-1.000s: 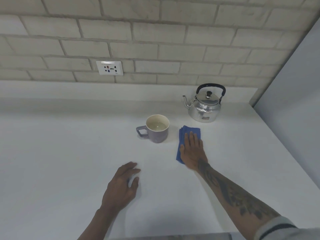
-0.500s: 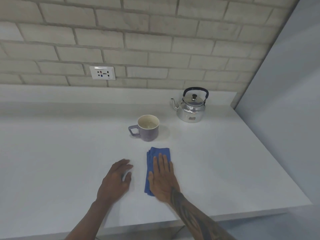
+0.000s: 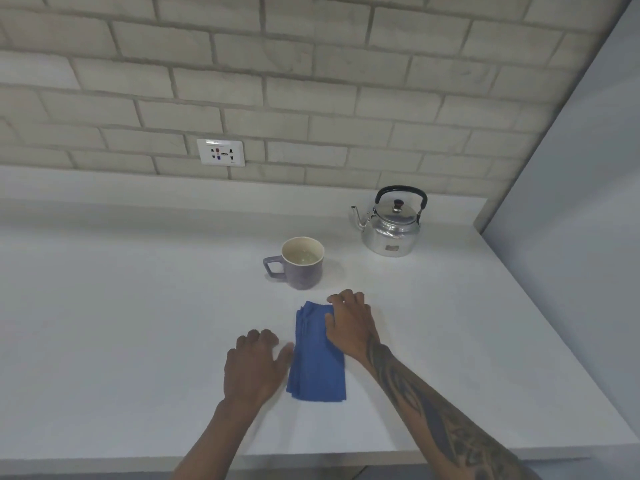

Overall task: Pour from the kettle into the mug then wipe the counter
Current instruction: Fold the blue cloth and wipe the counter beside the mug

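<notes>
A folded blue cloth [image 3: 317, 365] lies flat on the white counter [image 3: 138, 323] in front of me. My right hand [image 3: 349, 323] rests on its far right corner, fingers curled down over the edge. My left hand [image 3: 254, 367] lies palm down on the counter just left of the cloth, thumb touching its edge. A purple mug [image 3: 300, 263] with liquid inside stands behind the cloth, handle to the left. The shiny metal kettle [image 3: 393, 226] with a black handle stands upright at the back right.
A brick wall runs behind the counter, with a white socket plate [image 3: 221, 152] on it. A grey side wall [image 3: 571, 202] bounds the counter on the right. The counter's front edge [image 3: 346, 457] is just below my forearms.
My right hand has drawn the cloth back from beside the mug toward me, then shifted to the cloth's far right corner with fingers curling. My left hand moved beside the cloth.
</notes>
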`<move>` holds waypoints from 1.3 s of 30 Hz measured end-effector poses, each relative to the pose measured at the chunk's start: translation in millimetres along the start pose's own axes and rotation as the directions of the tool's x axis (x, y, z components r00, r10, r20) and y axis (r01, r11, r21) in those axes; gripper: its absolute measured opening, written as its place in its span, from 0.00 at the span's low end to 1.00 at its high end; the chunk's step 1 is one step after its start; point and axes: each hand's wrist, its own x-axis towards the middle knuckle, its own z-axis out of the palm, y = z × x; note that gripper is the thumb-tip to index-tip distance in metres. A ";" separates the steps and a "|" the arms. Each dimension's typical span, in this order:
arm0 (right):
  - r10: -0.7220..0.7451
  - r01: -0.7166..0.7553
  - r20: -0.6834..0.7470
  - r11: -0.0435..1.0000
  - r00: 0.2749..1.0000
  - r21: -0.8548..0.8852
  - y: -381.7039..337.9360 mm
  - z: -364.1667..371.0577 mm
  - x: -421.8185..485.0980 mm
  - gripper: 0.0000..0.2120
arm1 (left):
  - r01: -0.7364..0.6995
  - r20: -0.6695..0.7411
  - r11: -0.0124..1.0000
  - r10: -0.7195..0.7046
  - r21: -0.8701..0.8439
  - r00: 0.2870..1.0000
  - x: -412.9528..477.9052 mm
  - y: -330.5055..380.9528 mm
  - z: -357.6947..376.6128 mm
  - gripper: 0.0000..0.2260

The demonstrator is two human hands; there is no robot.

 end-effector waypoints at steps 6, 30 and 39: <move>0.008 -0.007 0.135 1.000 0.991 -0.010 12.1 -1.5 21.2 0.14 | 0.184 0.205 0.978 -0.201 0.102 0.958 -19.3 43.9 5.5 0.27; -0.196 0.146 0.024 0.800 0.980 0.582 -95.4 -61.5 76.3 0.08 | 0.401 0.090 0.685 -0.443 -0.608 0.892 -2.0 -26.7 -59.0 0.13; -0.244 0.118 0.129 0.786 0.961 0.607 -192.9 -31.9 103.0 0.10 | 0.470 0.050 0.578 -0.594 -0.667 0.803 -8.0 -97.9 -91.6 0.13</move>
